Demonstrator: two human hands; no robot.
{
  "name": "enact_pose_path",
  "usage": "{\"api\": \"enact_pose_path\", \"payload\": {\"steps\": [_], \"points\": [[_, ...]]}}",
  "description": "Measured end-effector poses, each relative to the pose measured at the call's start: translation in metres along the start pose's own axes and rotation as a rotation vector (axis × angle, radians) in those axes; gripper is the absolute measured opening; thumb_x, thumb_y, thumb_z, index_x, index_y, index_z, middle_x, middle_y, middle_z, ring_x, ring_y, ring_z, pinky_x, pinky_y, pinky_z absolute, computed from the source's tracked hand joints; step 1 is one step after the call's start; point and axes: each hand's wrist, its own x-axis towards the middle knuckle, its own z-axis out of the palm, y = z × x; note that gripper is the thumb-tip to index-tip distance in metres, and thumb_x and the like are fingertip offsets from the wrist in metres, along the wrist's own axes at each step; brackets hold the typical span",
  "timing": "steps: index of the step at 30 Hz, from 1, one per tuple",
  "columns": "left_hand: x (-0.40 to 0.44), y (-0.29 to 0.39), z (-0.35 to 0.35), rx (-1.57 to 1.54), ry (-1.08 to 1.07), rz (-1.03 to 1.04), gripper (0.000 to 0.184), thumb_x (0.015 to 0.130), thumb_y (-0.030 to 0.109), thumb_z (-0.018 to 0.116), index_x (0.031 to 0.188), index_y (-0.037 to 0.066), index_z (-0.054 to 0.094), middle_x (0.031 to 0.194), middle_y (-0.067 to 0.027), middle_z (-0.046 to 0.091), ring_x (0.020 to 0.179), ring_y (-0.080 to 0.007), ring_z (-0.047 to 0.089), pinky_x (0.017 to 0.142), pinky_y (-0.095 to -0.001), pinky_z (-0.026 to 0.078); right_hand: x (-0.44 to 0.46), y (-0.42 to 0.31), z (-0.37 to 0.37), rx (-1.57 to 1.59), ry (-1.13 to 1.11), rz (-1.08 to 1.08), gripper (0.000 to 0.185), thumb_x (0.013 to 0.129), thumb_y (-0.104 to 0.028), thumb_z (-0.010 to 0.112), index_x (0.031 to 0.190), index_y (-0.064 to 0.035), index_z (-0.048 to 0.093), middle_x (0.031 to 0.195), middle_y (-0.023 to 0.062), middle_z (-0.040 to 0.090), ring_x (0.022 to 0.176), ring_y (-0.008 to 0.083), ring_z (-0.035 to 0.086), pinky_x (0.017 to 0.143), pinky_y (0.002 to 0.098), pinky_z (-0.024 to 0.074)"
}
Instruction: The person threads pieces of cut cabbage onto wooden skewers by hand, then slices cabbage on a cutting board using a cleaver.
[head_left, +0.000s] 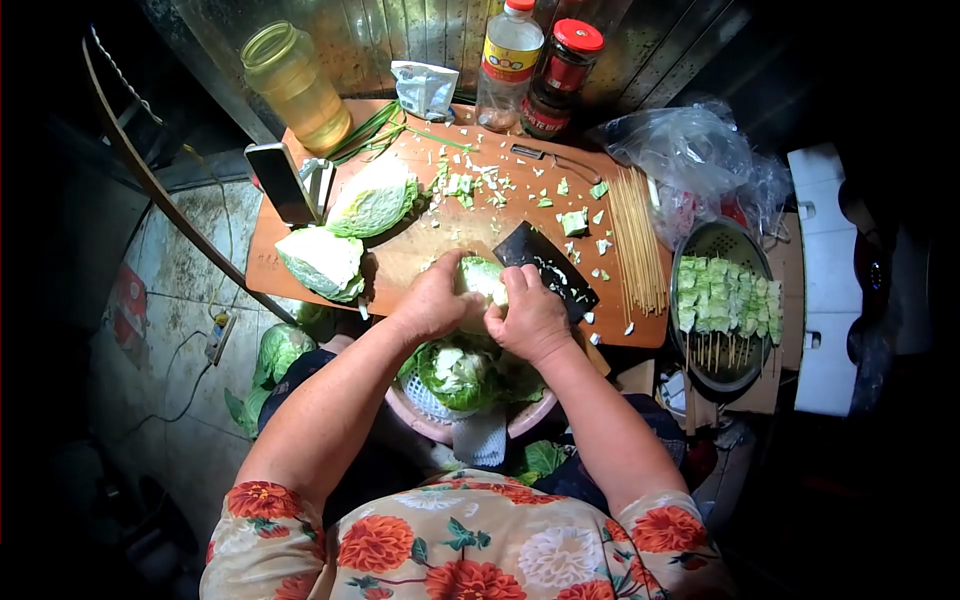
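Note:
A pale green piece of cabbage [482,277] is between my two hands at the near edge of the wooden board [420,262]. My left hand [437,297] wraps round its left side. On its right side, the fingers of my right hand [530,312] are bent and pressed against it. Just beyond my right hand lies a cleaver [545,268] with a dark blade and cabbage bits on it. Two cut cabbage pieces, one farther back [372,200] and one nearer [322,264], rest on the board's left. Below my hands, a pink basin [420,425] holds more cabbage [457,375].
Wooden skewers [637,240] lie at the board's right, beside a colander [722,382] of skewered cabbage [728,298]. Along the back stand a yellow jar [300,90], a bottle [508,70] and red-lidded jars [565,75]. A phone [282,184] stands at left.

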Motion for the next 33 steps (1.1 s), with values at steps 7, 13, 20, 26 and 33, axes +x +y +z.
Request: {"api": "enact_pose_path", "payload": {"steps": [7,13,20,26,33], "points": [[-0.001,0.01,0.0,-0.052,-0.001,-0.099,0.076,0.075,0.022,0.074,0.138,-0.003,0.04,0.118,-0.0278,0.061,0.111,-0.0373,0.061,0.095,-0.0399,0.048,0.002,0.001,-0.005,-0.013,-0.014,0.038,0.034,0.074,-0.022,0.064,0.1,-0.006,0.049,0.095,0.0171,0.053,0.081,0.038,0.06,0.068,0.0475,0.052],[0.002,0.005,0.007,0.001,0.03,-0.076,0.071,0.08,0.017,0.073,0.138,-0.002,0.037,0.112,-0.0272,0.062,0.104,-0.034,0.063,0.09,-0.0381,0.05,0.004,0.004,-0.01,0.013,-0.01,0.05,0.035,0.077,-0.019,0.06,0.107,-0.0041,0.051,0.101,0.0183,0.056,0.083,0.0394,0.061,0.072,0.047,0.0534],[0.01,-0.004,0.011,-0.21,-0.021,-0.1,0.066,0.081,0.009,0.071,0.138,0.004,0.039,0.103,-0.018,0.064,0.093,-0.0263,0.063,0.076,-0.0357,0.054,0.011,0.02,-0.025,0.11,-0.008,0.139,0.031,0.082,-0.025,0.056,0.105,-0.0042,0.054,0.102,0.019,0.061,0.089,0.0404,0.061,0.079,0.0485,0.0504],[0.01,0.003,-0.003,-0.379,-0.117,-0.226,0.062,0.08,0.004,0.07,0.136,0.008,0.043,0.104,-0.0154,0.062,0.088,-0.0233,0.063,0.062,-0.0326,0.055,0.019,0.052,-0.023,0.753,0.184,0.606,0.03,0.085,-0.018,0.051,0.105,0.0016,0.058,0.087,0.0164,0.066,0.073,0.0234,0.066,0.065,0.0358,0.0523],[0.009,0.007,-0.051,-0.454,0.278,-0.344,0.065,0.082,-0.003,0.066,0.14,0.004,0.037,0.11,-0.0187,0.059,0.092,-0.0228,0.061,0.074,-0.0326,0.054,0.006,0.026,-0.015,0.032,0.132,0.063,0.034,0.082,-0.018,0.063,0.112,-0.0075,0.054,0.103,0.0141,0.059,0.085,0.0354,0.062,0.073,0.044,0.0528]]}}
